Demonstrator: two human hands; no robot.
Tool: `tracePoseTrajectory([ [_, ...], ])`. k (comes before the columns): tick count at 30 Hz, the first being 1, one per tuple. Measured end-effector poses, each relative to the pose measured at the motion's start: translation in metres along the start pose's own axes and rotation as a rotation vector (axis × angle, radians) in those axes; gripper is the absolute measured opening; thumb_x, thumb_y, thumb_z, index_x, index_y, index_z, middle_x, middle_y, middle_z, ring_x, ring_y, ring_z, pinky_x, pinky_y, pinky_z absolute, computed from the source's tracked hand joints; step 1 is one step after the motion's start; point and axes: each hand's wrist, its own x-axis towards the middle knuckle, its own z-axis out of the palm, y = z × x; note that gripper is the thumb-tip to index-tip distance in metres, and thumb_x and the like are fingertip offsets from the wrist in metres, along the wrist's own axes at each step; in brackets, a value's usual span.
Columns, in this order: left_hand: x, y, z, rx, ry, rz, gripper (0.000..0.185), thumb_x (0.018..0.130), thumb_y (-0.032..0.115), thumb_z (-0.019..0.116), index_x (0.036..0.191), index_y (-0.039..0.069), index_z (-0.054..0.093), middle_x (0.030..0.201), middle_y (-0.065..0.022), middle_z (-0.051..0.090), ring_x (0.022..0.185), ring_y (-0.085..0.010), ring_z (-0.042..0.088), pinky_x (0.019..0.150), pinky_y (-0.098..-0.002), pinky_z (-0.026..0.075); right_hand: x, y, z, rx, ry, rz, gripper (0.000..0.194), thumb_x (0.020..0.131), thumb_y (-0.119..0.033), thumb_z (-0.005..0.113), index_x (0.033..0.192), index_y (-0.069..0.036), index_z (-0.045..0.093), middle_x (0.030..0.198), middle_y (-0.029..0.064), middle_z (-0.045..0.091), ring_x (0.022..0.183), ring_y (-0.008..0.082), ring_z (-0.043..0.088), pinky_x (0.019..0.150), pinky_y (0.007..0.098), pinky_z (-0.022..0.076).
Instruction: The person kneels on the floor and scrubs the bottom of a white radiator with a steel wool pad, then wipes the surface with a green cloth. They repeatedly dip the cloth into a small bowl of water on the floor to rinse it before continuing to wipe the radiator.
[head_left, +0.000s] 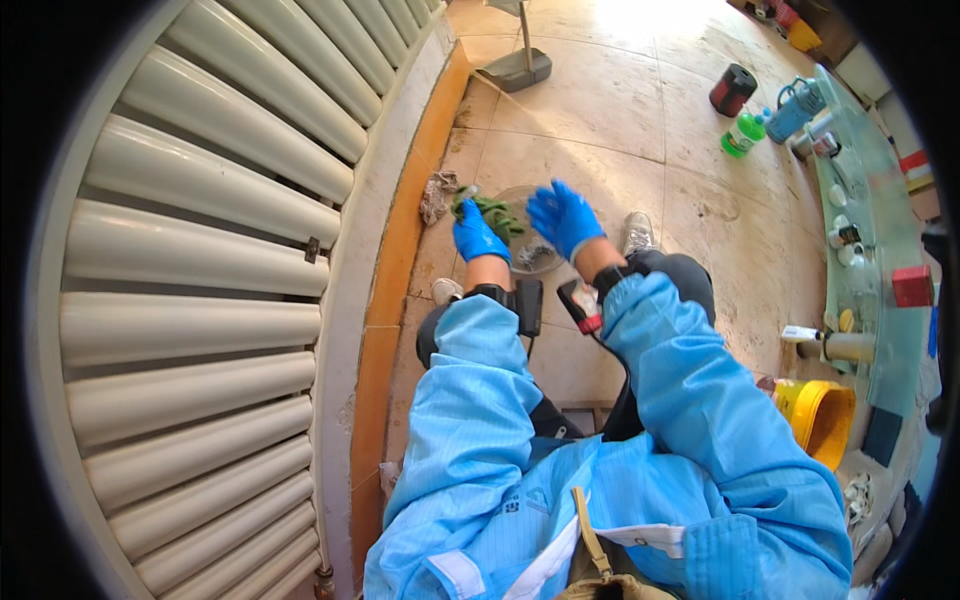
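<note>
My left hand (480, 234), in a blue rubber glove, grips a bunched green cloth (491, 213). Over the right side of a round, see-through basin (551, 264) hovers my right hand (564, 217), gloved in the same blue, its fingers spread and slightly blurred with nothing in them. Inside the basin lies a grey, shaggy clump (534, 253), perhaps a rag or scouring pad. A crumpled, dirty pale cloth (438, 196) rests on the floor just left of the green one, against the orange skirting.
A white radiator (202, 247) runs along the left above orange skirting tiles (375, 360). Ahead stands a grey dustpan (517, 69). To the right are a dark red bin (733, 90), a green liquid bottle (744, 135), a glass shelf (892, 300) with small items and a yellow bucket (821, 420).
</note>
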Motion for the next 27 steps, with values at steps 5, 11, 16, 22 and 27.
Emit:
tracePoseTrajectory([
  [5, 0.022, -0.042, 0.008, 0.152, -0.05, -0.042, 0.035, 0.096, 0.023, 0.059, 0.126, 0.005, 0.057, 0.108, -0.0147, 0.067, 0.084, -0.0315, 0.067, 0.069, -0.0453, 0.057, 0.033, 0.046, -0.05, -0.042, 0.201, 0.214, 0.062, 0.093, -0.053, 0.055, 0.137, -0.01, 0.05, 0.138, 0.0101, 0.053, 0.126, 0.0272, 0.05, 0.102, 0.0433, 0.0418],
  [11, 0.061, -0.079, -0.015, 0.295, -0.166, -0.156, 0.041, 0.094, 0.003, 0.052, 0.135, 0.01, 0.052, 0.12, -0.016, 0.061, 0.099, -0.0331, 0.065, 0.079, -0.0471, 0.057, 0.081, 0.054, -0.098, -0.058, 0.295, 0.253, 0.069, 0.092, -0.057, 0.054, 0.142, -0.01, 0.046, 0.148, 0.0108, 0.044, 0.133, 0.0283, 0.045, 0.107, 0.0449, 0.0364],
  [16, 0.069, -0.108, -0.032, 0.206, -0.138, -0.224, 0.06, 0.092, 0.016, 0.062, 0.147, 0.013, 0.039, 0.14, -0.0173, 0.05, 0.123, -0.0352, 0.053, 0.094, -0.0519, 0.047, 0.112, 0.074, -0.12, -0.012, 0.339, 0.269, 0.077, 0.092, -0.063, 0.049, 0.147, -0.011, 0.039, 0.153, 0.0122, 0.038, 0.138, 0.0289, 0.039, 0.112, 0.0466, 0.0291],
  [22, 0.1, -0.126, -0.037, 0.946, -0.044, -0.002, 0.082, 0.086, 0.034, 0.071, 0.153, 0.013, 0.029, 0.154, -0.021, 0.03, 0.141, -0.0356, 0.031, 0.112, -0.0441, 0.031, 0.136, 0.08, -0.129, 0.029, 0.382, 0.263, 0.074, 0.093, -0.06, 0.049, 0.147, -0.01, 0.039, 0.153, 0.012, 0.037, 0.141, 0.0284, 0.034, 0.112, 0.0458, 0.0277],
  [27, 0.112, -0.147, -0.027, 1.655, -0.252, 0.2, 0.073, 0.088, 0.04, 0.065, 0.15, 0.018, 0.035, 0.156, -0.024, 0.024, 0.142, -0.0416, 0.027, 0.113, -0.0474, 0.031, 0.158, 0.086, -0.135, 0.032, 0.378, 0.288, 0.076, 0.093, -0.062, 0.048, 0.149, -0.011, 0.038, 0.154, 0.0117, 0.036, 0.14, 0.028, 0.035, 0.112, 0.0448, 0.0264],
])
